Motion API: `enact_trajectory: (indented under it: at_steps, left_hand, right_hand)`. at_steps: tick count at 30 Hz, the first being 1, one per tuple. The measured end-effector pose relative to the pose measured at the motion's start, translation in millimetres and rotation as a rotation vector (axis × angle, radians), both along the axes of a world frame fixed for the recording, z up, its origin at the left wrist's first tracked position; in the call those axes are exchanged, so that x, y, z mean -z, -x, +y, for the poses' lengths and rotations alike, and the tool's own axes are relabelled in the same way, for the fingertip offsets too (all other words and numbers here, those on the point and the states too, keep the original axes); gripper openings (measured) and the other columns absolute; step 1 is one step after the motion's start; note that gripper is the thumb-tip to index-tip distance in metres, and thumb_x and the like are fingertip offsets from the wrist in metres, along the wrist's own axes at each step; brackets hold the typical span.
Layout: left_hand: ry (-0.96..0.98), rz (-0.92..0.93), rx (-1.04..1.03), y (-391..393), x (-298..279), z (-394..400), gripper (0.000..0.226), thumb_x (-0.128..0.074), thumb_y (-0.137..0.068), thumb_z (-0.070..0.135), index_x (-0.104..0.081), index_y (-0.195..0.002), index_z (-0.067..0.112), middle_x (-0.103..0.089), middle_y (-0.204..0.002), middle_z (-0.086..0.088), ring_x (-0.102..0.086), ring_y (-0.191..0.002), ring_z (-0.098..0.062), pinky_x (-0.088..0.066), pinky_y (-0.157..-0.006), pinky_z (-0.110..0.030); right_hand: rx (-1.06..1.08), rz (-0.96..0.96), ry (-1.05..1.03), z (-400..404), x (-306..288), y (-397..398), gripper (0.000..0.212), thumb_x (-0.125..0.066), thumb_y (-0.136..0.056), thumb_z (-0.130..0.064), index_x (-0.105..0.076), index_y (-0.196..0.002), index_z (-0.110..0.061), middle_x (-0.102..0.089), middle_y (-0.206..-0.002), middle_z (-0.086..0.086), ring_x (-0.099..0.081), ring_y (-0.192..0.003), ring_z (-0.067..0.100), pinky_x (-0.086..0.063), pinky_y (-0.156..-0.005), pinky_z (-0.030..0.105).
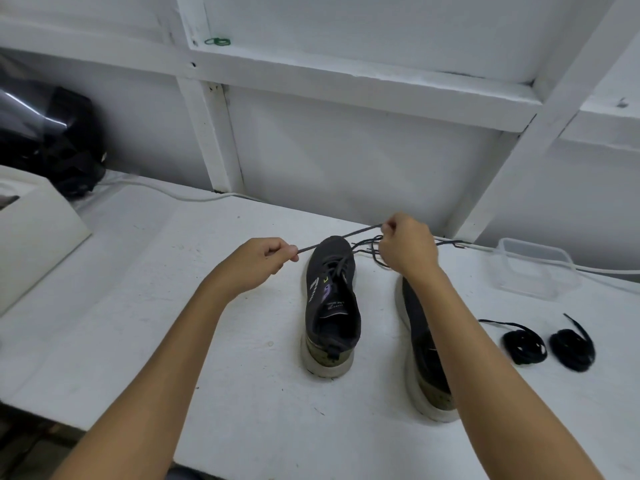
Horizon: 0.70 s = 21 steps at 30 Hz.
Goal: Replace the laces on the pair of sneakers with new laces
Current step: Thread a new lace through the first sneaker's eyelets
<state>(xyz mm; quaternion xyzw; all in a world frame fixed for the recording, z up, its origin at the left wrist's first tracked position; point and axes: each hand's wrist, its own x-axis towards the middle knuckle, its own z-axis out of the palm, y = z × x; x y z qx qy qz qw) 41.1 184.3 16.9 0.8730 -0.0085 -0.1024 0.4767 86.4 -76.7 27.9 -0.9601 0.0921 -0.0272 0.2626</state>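
Pinching grey lace [341, 237] near shelf-frame edge [346, 74]

A plain workroom: white-painted bench [138, 271] beneath bare wooden shelving [346, 81].

A white worktop [145, 271] runs along a white-painted wall [346, 150] braced with thick white beams [363, 81]. A pale cable [166, 190] trails across the back edge. At far left sits a dark, glossy bundle [52, 133], maybe a bag, beside a white slab [31, 244]. Something small and green [217, 41] rests on the upper ledge. Light is flat and even.
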Motion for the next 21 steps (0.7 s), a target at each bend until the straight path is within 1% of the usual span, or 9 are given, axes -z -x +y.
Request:
enact_trajectory:
  at_steps: [3, 6, 8, 10, 12, 13, 16, 18, 21]
  left_hand:
    - [0.024, -0.020, 0.005, -0.6, 1.0, -3.9, 0.028, -0.055, -0.100, 0.042, -0.073, -0.085, 0.027, -0.041, -0.062, 0.006, -0.034, -0.057, -0.011, -0.029, -0.057, -0.026]
    - [0.049, -0.052, 0.038, -5.0, -4.3, -18.3, 0.026, -0.057, -0.098, 0.042, -0.073, -0.083, 0.029, -0.042, -0.063, 0.002, -0.037, -0.062, -0.015, -0.032, -0.061, -0.029]
    - [0.045, -0.071, 0.077, -8.5, -8.0, -27.4, 0.026, -0.057, -0.098, 0.042, -0.073, -0.083, 0.028, -0.044, -0.064, 0.001, -0.039, -0.062, -0.013, -0.034, -0.062, -0.029]
    - [0.024, -0.084, 0.097, -10.5, -10.7, -32.2, 0.026, -0.057, -0.099, 0.041, -0.073, -0.085, 0.026, -0.046, -0.065, 0.002, -0.040, -0.060, -0.010, -0.034, -0.062, -0.027]
    - [0.007, -0.068, 0.104, -11.0, -10.4, -31.7, 0.025, -0.056, -0.099, 0.040, -0.073, -0.088, 0.025, -0.049, -0.065, 0.004, -0.041, -0.057, -0.007, -0.035, -0.061, -0.025]
    - [-0.002, -0.050, 0.112, -10.7, -8.4, -29.4, 0.024, -0.055, -0.100, 0.040, -0.073, -0.090, 0.027, -0.052, -0.065, 0.007, -0.043, -0.057, -0.006, -0.036, -0.061, -0.024]
    - [-0.029, 0.021, 0.136, -8.6, 1.5, -18.0, 0.020, -0.053, -0.102, 0.035, -0.072, -0.098, 0.030, -0.066, -0.071, 0.013, -0.052, -0.060, -0.001, -0.041, -0.062, -0.019]
    - [-0.031, 0.076, 0.161, -5.3, 9.2, -11.9, 0.018, -0.053, -0.103, 0.027, -0.070, -0.106, 0.028, -0.073, -0.083, 0.013, -0.060, -0.067, 0.001, -0.044, -0.061, -0.015]
    - [0.048, 0.155, 0.174, -2.0, 18.8, -9.7, 0.022, -0.052, -0.102, 0.012, -0.067, -0.111, 0.024, -0.077, -0.096, 0.009, -0.071, -0.085, -0.003, -0.051, -0.072, -0.018]
  right_hand:
    - [-0.199, 0.007, 0.026, -0.8, 3.5, 2.2, 0.038, -0.064, -0.095, -0.023, -0.061, -0.133, -0.025, -0.061, -0.135, 0.004, -0.059, -0.112, 0.030, -0.048, -0.090, 0.037]
    - [-0.472, -0.016, -0.061, 18.3, 3.7, 10.7, 0.068, -0.073, -0.091, -0.029, -0.042, -0.151, -0.039, -0.040, -0.157, -0.011, -0.061, -0.111, 0.021, -0.047, -0.101, 0.040]
    - [-0.540, -0.024, -0.060, 28.1, 4.7, 12.5, 0.062, -0.073, -0.091, -0.031, -0.048, -0.147, -0.042, -0.038, -0.158, -0.012, -0.058, -0.109, 0.015, -0.047, -0.100, 0.036]
    - [-0.567, -0.059, -0.056, 32.6, 6.0, 12.4, 0.031, -0.068, -0.095, -0.030, -0.069, -0.125, -0.037, -0.053, -0.146, -0.009, -0.059, -0.108, 0.014, -0.047, -0.095, 0.035]
    - [-0.519, -0.057, -0.029, 31.9, 6.5, 12.6, 0.015, -0.063, -0.097, -0.030, -0.076, -0.105, -0.031, -0.067, -0.117, -0.009, -0.061, -0.104, 0.018, -0.050, -0.087, 0.036]
    - [-0.460, -0.040, -0.002, 30.2, 6.7, 12.9, 0.015, -0.060, -0.099, -0.031, -0.075, -0.102, -0.029, -0.068, -0.105, -0.009, -0.062, -0.100, 0.020, -0.050, -0.080, 0.036]
    - [-0.264, -0.049, 0.032, 20.0, 4.8, 11.4, 0.016, -0.056, -0.101, -0.026, -0.072, -0.101, -0.023, -0.066, -0.089, -0.003, -0.060, -0.089, 0.025, -0.040, -0.069, 0.031]
    - [-0.171, -0.044, 0.033, 15.0, 4.8, 9.0, 0.016, -0.055, -0.101, -0.022, -0.070, -0.098, -0.020, -0.063, -0.086, -0.001, -0.058, -0.085, 0.027, -0.037, -0.068, 0.030]
    - [-0.126, -0.032, 0.036, 16.2, 8.1, 8.5, 0.013, -0.056, -0.100, -0.020, -0.066, -0.091, -0.022, -0.065, -0.089, 0.001, -0.062, -0.091, 0.030, -0.038, -0.069, 0.031]
